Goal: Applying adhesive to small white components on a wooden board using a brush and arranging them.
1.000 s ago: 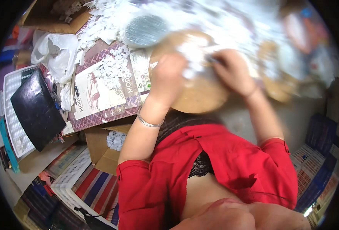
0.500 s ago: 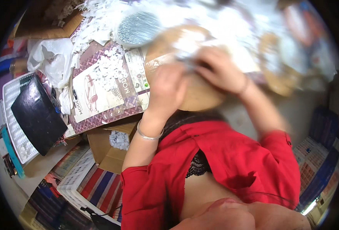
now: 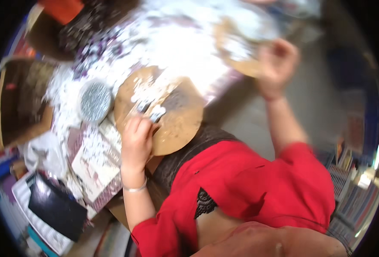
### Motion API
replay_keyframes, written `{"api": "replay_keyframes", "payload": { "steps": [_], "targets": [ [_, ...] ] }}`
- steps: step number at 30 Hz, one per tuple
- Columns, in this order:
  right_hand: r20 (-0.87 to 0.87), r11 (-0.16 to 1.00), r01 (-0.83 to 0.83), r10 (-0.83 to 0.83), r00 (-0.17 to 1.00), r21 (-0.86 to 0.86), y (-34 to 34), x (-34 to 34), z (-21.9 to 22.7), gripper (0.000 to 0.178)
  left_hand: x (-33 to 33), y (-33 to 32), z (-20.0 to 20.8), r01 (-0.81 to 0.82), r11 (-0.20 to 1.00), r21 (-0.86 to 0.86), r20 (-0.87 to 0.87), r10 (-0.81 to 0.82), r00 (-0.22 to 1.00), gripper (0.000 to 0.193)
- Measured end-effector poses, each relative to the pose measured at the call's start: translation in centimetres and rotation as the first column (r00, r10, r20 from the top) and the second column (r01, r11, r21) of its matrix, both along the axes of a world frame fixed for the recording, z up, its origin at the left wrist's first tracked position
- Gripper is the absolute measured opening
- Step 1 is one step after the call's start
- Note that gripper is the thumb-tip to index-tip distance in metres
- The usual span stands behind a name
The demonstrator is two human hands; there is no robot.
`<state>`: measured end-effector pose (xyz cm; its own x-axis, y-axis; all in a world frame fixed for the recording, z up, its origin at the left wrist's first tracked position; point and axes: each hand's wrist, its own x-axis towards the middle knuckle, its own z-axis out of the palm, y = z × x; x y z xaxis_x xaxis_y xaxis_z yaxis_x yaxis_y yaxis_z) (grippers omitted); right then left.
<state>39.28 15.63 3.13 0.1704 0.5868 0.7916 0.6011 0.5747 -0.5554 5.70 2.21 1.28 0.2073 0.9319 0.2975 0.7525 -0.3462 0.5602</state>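
Observation:
In front of me a round brown board carries small white pieces and a dark smudge. My left hand, a bangle at its wrist, lies over the board's left edge with fingers closed. By its fingertips are a small dark, metallic-looking thing and a white round piece; what the fingers grip is too small to tell. My right hand is raised at the far right, beside a second brown board bearing a white heap. Motion smears its fingers, so their hold is unclear.
A round tub of shiny silvery bits stands left of the board. White scraps cover the table's far left. Open cardboard boxes, a white plastic bag and a black object on a white tray sit at the left.
My hands were together over the round board; now they are apart. The right hand has moved far right to the second board, while the left stays at the first. The whole view has swung right.

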Motion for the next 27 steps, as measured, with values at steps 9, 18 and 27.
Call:
{"api": "replay_keyframes", "payload": {
  "steps": [9,18,27],
  "targets": [
    [0.635,0.993,0.119,-0.091,0.767,-0.001,5.4,8.1,-0.3,0.014,0.3,2.2,-0.5,-0.157,0.972,0.175,-0.009,0.161,0.987,0.017],
    [-0.159,0.981,-0.099,0.072,0.985,-0.168,0.2,3.4,2.4,0.014,-1.7,2.1,-1.4,-0.149,0.982,0.12,0.047,0.144,0.988,0.016],
    [-0.592,0.49,-0.78,0.517,0.619,-0.389,-1.6,-9.8,-5.3,0.013,-1.2,2.2,-1.6,-0.178,0.975,0.132,0.124,0.162,0.979,0.014]
  ]
}}
